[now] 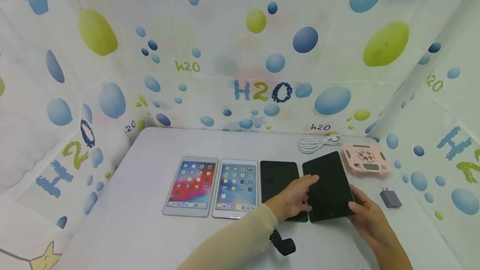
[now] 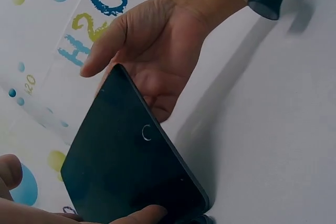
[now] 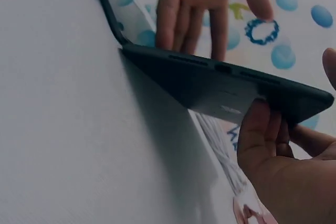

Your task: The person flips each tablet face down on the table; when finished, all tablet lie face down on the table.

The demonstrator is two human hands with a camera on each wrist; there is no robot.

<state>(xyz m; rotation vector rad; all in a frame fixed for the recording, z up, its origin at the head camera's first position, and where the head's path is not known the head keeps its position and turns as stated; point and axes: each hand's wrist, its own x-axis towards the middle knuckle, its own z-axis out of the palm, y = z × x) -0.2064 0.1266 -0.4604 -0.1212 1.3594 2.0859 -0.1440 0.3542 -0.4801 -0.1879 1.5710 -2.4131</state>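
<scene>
A black tablet [image 1: 330, 191] with a round home button is tilted, its right side raised off the table. My right hand [image 1: 369, 218] grips that side, thumb at the front edge and fingers beneath the back [image 3: 210, 90]. Over the tablet's left edge reaches my left hand [image 1: 292, 197], its fingers extended against the dark front. In the left wrist view, its lower digits lie along the screen [image 2: 121, 156]. A second black tablet [image 1: 277, 174] lies flat under my left hand, partly hidden by it. Further left are two white tablets with lit screens, one red-blue [image 1: 191, 184], one pale blue [image 1: 236, 186].
A coiled white cable [image 1: 313, 144] lies at the back right, beside a pink stand-like device [image 1: 367, 159] with a round vent. A dark grey plug adapter [image 1: 391, 198] is on the right. Printed cloth [image 1: 225, 95] surrounds the white table [image 1: 131, 228]. My left wrist wears a black camera mount [image 1: 283, 245].
</scene>
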